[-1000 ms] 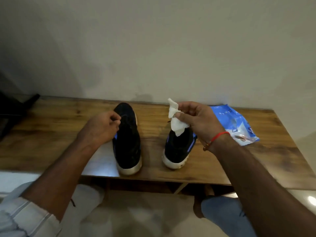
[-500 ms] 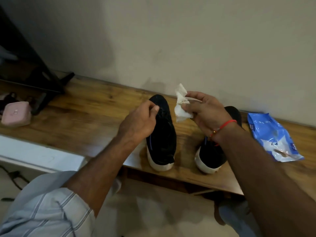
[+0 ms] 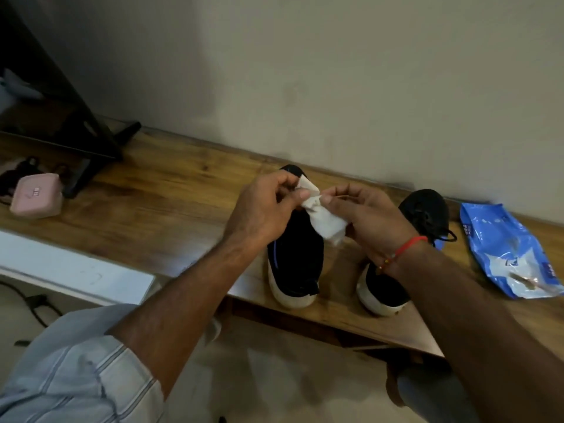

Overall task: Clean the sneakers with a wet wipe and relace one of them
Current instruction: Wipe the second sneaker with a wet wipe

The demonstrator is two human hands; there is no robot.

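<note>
Both hands (image 3: 262,209) (image 3: 370,216) apparently pinching wet wipe (image 3: 325,221).

Bare table (image 3: 171,206) lies between the pink case (image 3: 36,195) and left sneaker (image 3: 294,264).

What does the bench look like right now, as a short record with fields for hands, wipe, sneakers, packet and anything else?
hands: left hand and right hand both pinch the wipe
wipe: white wet wipe, crumpled, held above the left sneaker
sneakers: left sneaker and right sneaker stand side by side on the wooden bench
packet: blue wipes packet lies right of the sneakers
other: pink case at far left
</note>
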